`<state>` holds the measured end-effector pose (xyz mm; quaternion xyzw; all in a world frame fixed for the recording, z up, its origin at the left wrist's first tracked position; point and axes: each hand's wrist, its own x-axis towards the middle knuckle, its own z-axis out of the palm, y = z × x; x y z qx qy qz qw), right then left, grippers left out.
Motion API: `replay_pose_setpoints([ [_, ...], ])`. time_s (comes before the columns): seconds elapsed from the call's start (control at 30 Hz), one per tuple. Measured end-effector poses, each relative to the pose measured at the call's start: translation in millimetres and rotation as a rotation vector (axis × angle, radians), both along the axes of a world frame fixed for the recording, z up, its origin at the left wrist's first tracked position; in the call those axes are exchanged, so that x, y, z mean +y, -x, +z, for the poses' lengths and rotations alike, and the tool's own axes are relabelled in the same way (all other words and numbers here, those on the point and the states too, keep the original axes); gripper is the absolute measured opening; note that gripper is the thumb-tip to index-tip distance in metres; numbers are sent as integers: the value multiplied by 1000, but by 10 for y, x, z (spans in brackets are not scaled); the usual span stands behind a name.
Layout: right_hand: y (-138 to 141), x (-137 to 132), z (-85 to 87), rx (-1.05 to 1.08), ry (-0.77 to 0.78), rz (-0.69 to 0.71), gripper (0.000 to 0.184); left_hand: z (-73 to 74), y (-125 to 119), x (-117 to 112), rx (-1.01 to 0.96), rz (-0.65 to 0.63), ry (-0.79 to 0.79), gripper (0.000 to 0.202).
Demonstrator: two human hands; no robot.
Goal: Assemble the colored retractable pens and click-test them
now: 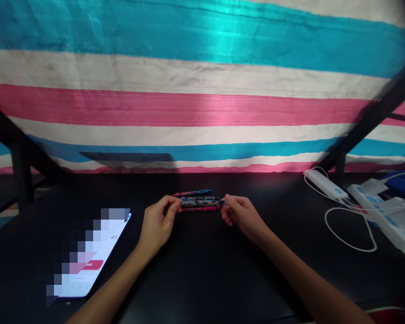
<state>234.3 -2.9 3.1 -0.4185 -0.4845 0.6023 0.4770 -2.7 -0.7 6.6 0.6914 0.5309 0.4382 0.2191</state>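
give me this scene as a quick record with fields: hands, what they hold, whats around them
left: left hand pinches the left end of the dark pen
right: right hand pinches its right end
pen pose: level, crosswise
nearby: blue-tipped pen behind, pink pen in front
surface: black table
left side: lit phone
right side: white power bank, cable, power strip
backdrop: striped cloth

Phone screen [91, 254]: "45" legible, rest blurred. Pens [199, 201]: printing too small to read.
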Motion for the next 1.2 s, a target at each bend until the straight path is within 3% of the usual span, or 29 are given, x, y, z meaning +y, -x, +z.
replay_pose_setpoints([
  [0.17,-40,15,3,25,-59,-50,19,-44,-5,8,-74,-27,19,18],
  [0.3,-53,7,24,11,-9,-43,34,-53,-5,9,-121,-24,43,17],
  [0.4,-31,4,17,-27,42,-29,29,-47,-4,9,-155,-26,48,16],
  [0.57,-17,4,4,-27,-47,-69,22,-71,-1,15,-179,-44,54,17],
  [0.63,-20,-2,14,-12,-63,-77,28,-81,-2,15,-187,-51,56,17],
  [0.8,-3,-10,19,-40,15,-33,26,-66,-12,6,-223,-56,63,16],
  [0.93,6,-15,10,-48,-61,-59,19,-46,-20,0,-232,-59,76,16],
  [1.0,3,-19,14,-21,-89,-67,25,-42,-20,2,-241,-65,83,16],
  [1.07,1,-21,18,-7,-63,-57,34,-43,-18,6,-252,-70,87,16],
  [1.2,12,-18,13,-64,22,-7,25,-56,-10,14,-267,-67,97,16],
])
